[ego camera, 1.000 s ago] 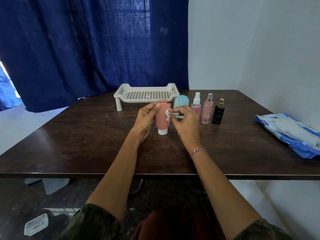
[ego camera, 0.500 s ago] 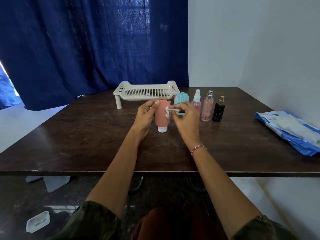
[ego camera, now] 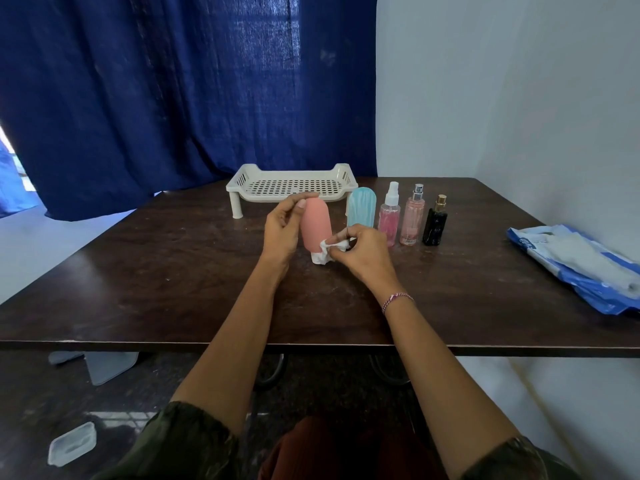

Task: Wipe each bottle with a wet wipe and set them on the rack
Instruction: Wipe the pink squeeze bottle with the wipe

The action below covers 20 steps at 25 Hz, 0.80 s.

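The pink squeeze bottle (ego camera: 316, 221) stands cap-down near the middle of the dark wooden desk (ego camera: 156, 278), its white cap touching the surface. The left hand (ego camera: 282, 228) grips it from 9 o'clock, thumb and fingers curled around the rounded upper end. The right hand (ego camera: 363, 252) comes in from 4 o'clock and pinches a crumpled white wet wipe (ego camera: 327, 250) between thumb and fingertips, pressing it against the bottle's lower part just above the cap. A braided bracelet (ego camera: 397, 300) circles the right wrist.

At 2 o'clock from the pink bottle, just beside it, a teal squeeze bottle (ego camera: 362, 209) stands upright. The row runs on toward 3 o'clock: a clear spray bottle with pink liquid and a white pump (ego camera: 389, 220), a taller pink spray bottle with a silver top (ego camera: 412, 220), then a black bottle with a gold cap (ego camera: 435, 225), each near the next but apart.

At 12 o'clock, behind the hands, sits the cream plastic rack (ego camera: 239, 183) on short legs, with a perforated floor and no bottles on it. Well off at 3 o'clock, by the desk's edge, lies a blue and white wet wipe pack (ego camera: 575, 268).

A dark blue curtain (ego camera: 173, 98) hangs behind the desk from 10 to 12 o'clock. On the floor at 7 o'clock lies a small clear plastic container (ego camera: 71, 443).
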Each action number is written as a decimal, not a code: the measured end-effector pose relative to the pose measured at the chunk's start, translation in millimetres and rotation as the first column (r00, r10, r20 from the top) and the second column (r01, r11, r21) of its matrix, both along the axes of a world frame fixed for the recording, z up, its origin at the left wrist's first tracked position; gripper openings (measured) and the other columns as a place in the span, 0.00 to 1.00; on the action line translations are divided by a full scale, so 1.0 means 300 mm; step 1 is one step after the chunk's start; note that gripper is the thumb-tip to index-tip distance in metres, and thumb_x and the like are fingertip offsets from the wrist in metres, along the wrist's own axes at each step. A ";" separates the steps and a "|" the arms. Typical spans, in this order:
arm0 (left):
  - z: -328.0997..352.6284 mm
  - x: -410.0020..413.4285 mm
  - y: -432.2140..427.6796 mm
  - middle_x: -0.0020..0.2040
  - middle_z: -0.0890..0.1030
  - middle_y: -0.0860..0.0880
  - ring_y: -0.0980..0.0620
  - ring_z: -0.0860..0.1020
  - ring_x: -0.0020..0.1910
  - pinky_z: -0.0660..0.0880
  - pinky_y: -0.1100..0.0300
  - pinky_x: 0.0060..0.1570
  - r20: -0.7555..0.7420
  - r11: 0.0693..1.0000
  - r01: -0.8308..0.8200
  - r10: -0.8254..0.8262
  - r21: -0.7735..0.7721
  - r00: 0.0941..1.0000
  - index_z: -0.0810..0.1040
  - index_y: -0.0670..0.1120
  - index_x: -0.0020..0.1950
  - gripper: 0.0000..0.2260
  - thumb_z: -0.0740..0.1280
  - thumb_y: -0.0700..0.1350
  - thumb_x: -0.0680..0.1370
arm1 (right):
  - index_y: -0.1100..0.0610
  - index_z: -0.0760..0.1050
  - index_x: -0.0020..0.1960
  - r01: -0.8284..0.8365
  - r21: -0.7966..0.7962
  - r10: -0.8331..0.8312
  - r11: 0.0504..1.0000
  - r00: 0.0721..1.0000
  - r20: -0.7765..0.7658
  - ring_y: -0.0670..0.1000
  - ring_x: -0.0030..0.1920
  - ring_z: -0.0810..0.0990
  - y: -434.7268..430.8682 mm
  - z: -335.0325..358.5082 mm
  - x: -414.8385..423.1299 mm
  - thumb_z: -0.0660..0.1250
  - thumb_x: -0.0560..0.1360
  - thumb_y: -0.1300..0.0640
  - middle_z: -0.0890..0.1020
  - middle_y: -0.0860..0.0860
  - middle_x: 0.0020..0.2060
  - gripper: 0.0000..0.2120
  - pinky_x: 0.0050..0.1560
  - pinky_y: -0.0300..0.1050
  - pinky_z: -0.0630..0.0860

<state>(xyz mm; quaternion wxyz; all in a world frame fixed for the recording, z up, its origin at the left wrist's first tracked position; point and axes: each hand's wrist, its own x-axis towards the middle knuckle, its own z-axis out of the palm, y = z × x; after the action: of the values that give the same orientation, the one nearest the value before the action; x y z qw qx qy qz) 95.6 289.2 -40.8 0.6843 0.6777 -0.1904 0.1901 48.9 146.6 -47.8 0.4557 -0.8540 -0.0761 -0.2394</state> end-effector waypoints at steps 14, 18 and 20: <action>0.007 -0.022 0.013 0.46 0.76 0.51 0.54 0.76 0.41 0.79 0.54 0.45 0.073 0.869 -0.411 0.407 0.277 0.910 0.79 0.52 0.61 0.19 0.70 0.56 0.72 | 0.56 0.83 0.44 -0.034 -0.081 0.042 0.996 0.994 0.100 0.41 0.40 0.75 0.016 0.004 -0.003 0.73 0.67 0.64 0.80 0.48 0.42 0.06 0.43 0.29 0.73; 0.009 -0.024 0.017 0.44 0.76 0.48 0.51 0.75 0.41 0.75 0.58 0.45 0.134 0.807 -0.466 0.449 0.363 0.883 0.76 0.53 0.64 0.26 0.72 0.59 0.69 | 0.58 0.83 0.44 -0.042 -0.119 0.057 0.992 0.991 0.122 0.41 0.41 0.75 0.016 0.004 0.001 0.72 0.67 0.66 0.80 0.50 0.42 0.07 0.44 0.26 0.72; 0.012 -0.024 0.014 0.45 0.76 0.47 0.50 0.75 0.42 0.74 0.59 0.45 0.121 0.811 -0.454 0.443 0.370 0.888 0.75 0.51 0.66 0.28 0.73 0.58 0.68 | 0.59 0.83 0.44 -0.055 -0.155 0.079 0.986 0.985 0.152 0.43 0.41 0.75 0.021 0.004 0.001 0.72 0.67 0.67 0.79 0.51 0.42 0.07 0.44 0.26 0.71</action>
<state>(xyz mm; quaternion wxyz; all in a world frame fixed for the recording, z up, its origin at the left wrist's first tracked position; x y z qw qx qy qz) 88.3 293.5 -37.2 0.4693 0.8223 -0.0690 0.3143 49.1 152.8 -46.6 0.3902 -0.8613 -0.1585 -0.2842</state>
